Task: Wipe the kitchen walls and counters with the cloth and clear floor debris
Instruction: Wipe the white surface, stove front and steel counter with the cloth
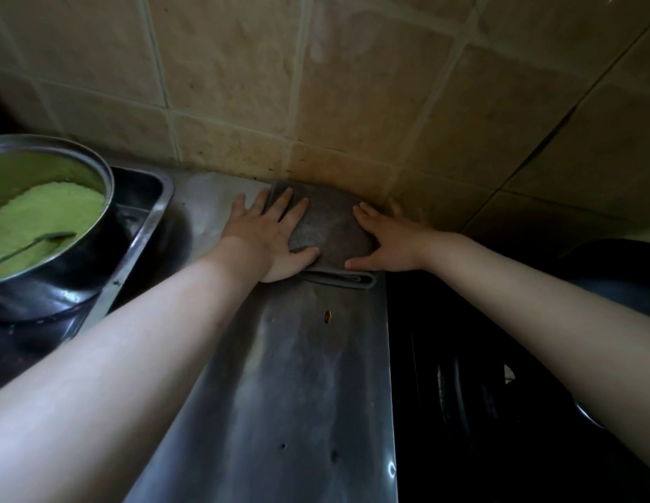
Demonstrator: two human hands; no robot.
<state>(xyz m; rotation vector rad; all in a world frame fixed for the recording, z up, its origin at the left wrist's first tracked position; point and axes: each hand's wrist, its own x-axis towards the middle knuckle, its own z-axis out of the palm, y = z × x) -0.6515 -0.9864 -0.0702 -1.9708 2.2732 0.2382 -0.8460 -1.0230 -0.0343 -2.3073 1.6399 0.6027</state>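
Observation:
A folded grey cloth lies flat on the steel counter, pushed up against the foot of the beige tiled wall. My left hand presses on the cloth's left part with fingers spread straight, thumb along its near edge. My right hand lies flat on the cloth's right side, fingers spread, fingertips near the wall corner. A small brown crumb sits on the counter just in front of the cloth.
A steel pot of green mash with a spoon in it stands in the sink at the left. A dark stove with a burner borders the counter on the right. A dark pan sits at the far right.

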